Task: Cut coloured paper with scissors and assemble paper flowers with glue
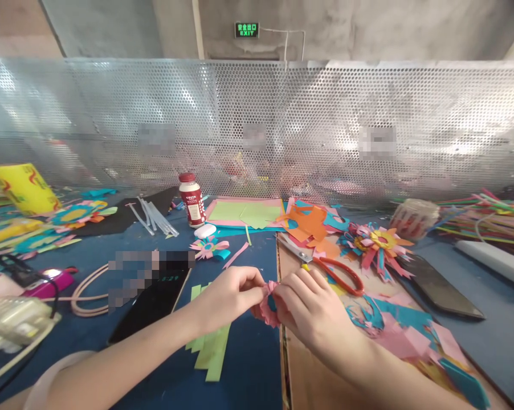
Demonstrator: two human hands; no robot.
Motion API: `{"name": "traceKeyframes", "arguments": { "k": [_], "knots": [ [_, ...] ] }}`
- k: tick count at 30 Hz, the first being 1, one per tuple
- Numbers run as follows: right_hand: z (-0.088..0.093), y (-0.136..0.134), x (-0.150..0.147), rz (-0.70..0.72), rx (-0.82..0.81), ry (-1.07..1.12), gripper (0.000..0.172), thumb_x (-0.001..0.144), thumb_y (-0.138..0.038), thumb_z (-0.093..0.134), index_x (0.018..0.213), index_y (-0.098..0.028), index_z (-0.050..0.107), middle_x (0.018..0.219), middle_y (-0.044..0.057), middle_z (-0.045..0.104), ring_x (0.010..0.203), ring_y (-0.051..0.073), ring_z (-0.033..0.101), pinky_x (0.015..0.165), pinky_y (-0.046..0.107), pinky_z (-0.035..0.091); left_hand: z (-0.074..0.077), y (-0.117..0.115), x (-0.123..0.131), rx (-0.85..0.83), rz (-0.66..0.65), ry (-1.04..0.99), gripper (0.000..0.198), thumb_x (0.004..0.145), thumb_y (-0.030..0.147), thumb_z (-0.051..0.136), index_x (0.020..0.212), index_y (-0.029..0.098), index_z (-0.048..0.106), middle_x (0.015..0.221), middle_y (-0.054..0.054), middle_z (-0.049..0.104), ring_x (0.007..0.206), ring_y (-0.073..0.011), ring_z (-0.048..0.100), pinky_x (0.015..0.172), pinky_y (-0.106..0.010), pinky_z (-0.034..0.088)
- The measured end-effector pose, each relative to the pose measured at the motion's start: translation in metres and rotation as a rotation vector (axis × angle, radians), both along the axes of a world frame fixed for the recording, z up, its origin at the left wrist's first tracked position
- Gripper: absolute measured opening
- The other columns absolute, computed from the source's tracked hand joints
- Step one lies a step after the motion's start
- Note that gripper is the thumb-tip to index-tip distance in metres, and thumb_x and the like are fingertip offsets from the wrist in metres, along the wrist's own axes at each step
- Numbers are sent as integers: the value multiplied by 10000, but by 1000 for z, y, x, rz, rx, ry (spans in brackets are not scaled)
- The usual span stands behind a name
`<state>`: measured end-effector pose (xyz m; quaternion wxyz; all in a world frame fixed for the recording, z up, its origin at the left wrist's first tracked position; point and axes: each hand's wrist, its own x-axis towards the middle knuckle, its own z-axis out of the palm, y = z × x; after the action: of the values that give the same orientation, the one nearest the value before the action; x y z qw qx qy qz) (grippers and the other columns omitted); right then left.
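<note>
Pink ruffled paper piece (268,314) with a blue patch sits between the two hands, over the seam where the blue tabletop (252,370) meets a brown board (310,378). The left hand (240,290) has its fingers clamped on one side, the right hand (314,304) on the other. Pale-green paper strips (214,361) lie beside the left forearm; red-handled scissors (302,256) lie just beyond the right hand.

A pale sleeve (57,377) circles the left arm (148,329).
</note>
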<state>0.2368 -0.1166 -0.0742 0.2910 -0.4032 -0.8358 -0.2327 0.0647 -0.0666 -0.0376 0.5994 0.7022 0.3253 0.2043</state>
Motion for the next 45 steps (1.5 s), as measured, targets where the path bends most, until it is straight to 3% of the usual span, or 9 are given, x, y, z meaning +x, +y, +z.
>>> {"name": "traceKeyframes", "arguments": {
  "k": [9, 14, 20, 27, 31, 35, 39, 42, 45],
  "knots": [
    [-4, 3, 2, 11, 25, -13, 164, 886, -133, 464, 786, -131, 594, 686, 47, 562, 621, 175, 427, 584, 305, 309, -3, 2, -1, 34, 3, 26, 140, 818, 255, 494, 706, 174, 517, 650, -30, 686, 637, -172, 630, 627, -277, 462],
    [10, 14, 16, -27, -1, 218, 167, 864, -113, 441, 761, -161, 563, 708, 42, 580, 669, 167, 493, 628, 287, 371, -3, 4, -3, 169, 68, 156, 193, 819, 317, 506, 682, 183, 490, 617, 7, 633, 623, -168, 609, 596, -260, 423],
    [50, 83, 89, -560, -392, 298, 88, 867, -193, 515, 837, -171, 594, 918, 70, 617, 871, 188, 564, 767, 299, 433, -12, 10, -6, 440, 73, 403, 273, 833, 401, 457, 680, 183, 511, 592, -1, 608, 561, -162, 560, 525, -248, 336],
    [18, 145, 127, -838, -573, 411, 247, 887, -312, 548, 1081, -164, 581, 1129, 68, 588, 968, 196, 585, 830, 414, 487, -20, 16, -7, 611, 93, 554, 287, 831, 397, 445, 661, 188, 543, 505, 36, 494, 470, -115, 408, 472, -241, 232],
    [20, 152, 125, -757, -549, 520, 244, 890, -302, 546, 1085, -160, 583, 1106, 65, 601, 934, 188, 601, 801, 391, 505, -19, 15, -7, 614, 80, 565, 291, 835, 410, 442, 716, 189, 590, 490, 43, 454, 459, -111, 379, 468, -251, 210],
    [55, 146, 119, -574, -421, 658, 189, 885, -276, 539, 985, -130, 604, 1077, 68, 621, 952, 196, 602, 824, 383, 488, -17, 18, -9, 579, 144, 499, 266, 827, 408, 478, 883, 186, 613, 536, 36, 492, 505, -129, 439, 499, -258, 256],
    [85, 112, 92, -259, -348, 716, 152, 852, -302, 529, 847, -167, 598, 1384, 82, 432, 1168, 189, 506, 892, 275, 451, -11, 21, -9, 320, 119, 166, 331, 841, 431, 496, 1036, 174, 567, 821, -30, 584, 712, -161, 563, 617, -274, 407],
    [82, 72, 64, 13, -450, 744, 156, 825, -319, 565, 752, -183, 590, 1407, 96, 408, 1248, 213, 437, 942, 335, 422, -9, 22, -7, 47, 92, -171, 480, 824, 430, 556, 1234, 209, 442, 1163, -103, 544, 935, -207, 591, 706, -304, 462],
    [60, 35, 39, 160, -628, 697, 150, 813, -284, 600, 699, -189, 580, 1402, 101, 413, 1324, 253, 324, 981, 454, 383, -10, 24, -4, -137, 123, -449, 502, 818, 397, 592, 1251, 208, 422, 1250, -121, 522, 999, -221, 584, 779, -336, 475]
  ]
}}
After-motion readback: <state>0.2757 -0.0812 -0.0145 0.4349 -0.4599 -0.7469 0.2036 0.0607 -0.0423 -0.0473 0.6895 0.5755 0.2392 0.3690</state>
